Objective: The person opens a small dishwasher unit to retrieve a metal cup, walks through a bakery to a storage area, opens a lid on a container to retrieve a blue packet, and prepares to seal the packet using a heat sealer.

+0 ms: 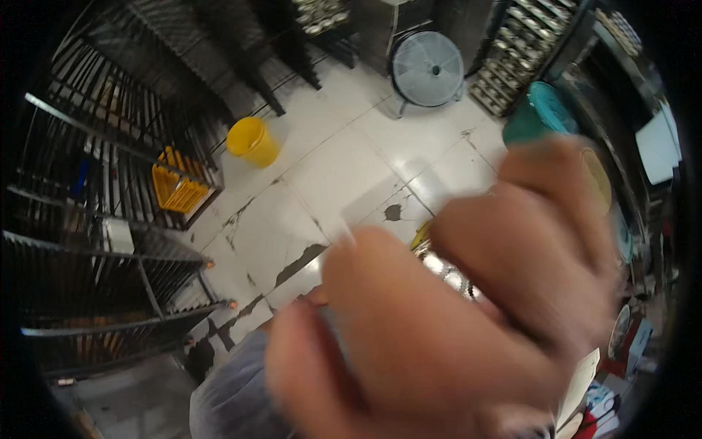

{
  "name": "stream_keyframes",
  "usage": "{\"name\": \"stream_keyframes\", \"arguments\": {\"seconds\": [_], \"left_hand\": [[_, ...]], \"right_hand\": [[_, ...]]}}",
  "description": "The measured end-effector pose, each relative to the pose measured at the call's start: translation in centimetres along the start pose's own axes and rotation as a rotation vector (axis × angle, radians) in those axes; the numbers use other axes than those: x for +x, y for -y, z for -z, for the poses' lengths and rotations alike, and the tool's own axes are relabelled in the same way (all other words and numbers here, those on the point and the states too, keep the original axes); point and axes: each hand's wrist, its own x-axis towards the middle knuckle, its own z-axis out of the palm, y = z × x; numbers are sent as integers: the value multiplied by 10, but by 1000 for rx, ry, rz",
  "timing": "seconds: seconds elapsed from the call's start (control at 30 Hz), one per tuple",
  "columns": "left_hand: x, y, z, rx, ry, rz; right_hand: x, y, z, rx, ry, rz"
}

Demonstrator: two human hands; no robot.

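My right hand (pixel 453 314) fills the lower right of the head view, very close and blurred by motion. Its fingers are bent but spread, with a gap between the index finger and the others, and I see nothing held in them. Behind the hand, partly hidden, lies a shiny metal tray with rounded cups (pixel 447 274), with a small yellow item (pixel 420 235) at its edge. Grey cloth (pixel 238 391) of my clothing shows below. Near it is a small patch of skin that I cannot make out. My left hand is not seen.
Dark metal racks (pixel 146 289) line the left side, with a yellow crate (pixel 179 192) among them. A yellow bucket (pixel 253 144) and a round grey fan (pixel 420 80) stand on the cracked tile floor (pixel 322 157). At right are a teal bin (pixel 523 124) and stacked metal trays (pixel 523 51).
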Motion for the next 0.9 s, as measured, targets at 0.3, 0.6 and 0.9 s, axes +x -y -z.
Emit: {"name": "stream_keyframes", "arguments": {"seconds": [0.3, 0.6, 0.9], "left_hand": [[-66, -39, 16, -124, 107, -139], [-53, 70, 23, -629, 125, 106], [-18, 78, 130, -206, 186, 125]], "right_hand": [[-177, -27, -180, 273, 323, -571], [-370, 88, -312, 661, 770, -865], [-385, 95, -371, 452, 962, -1496]]}}
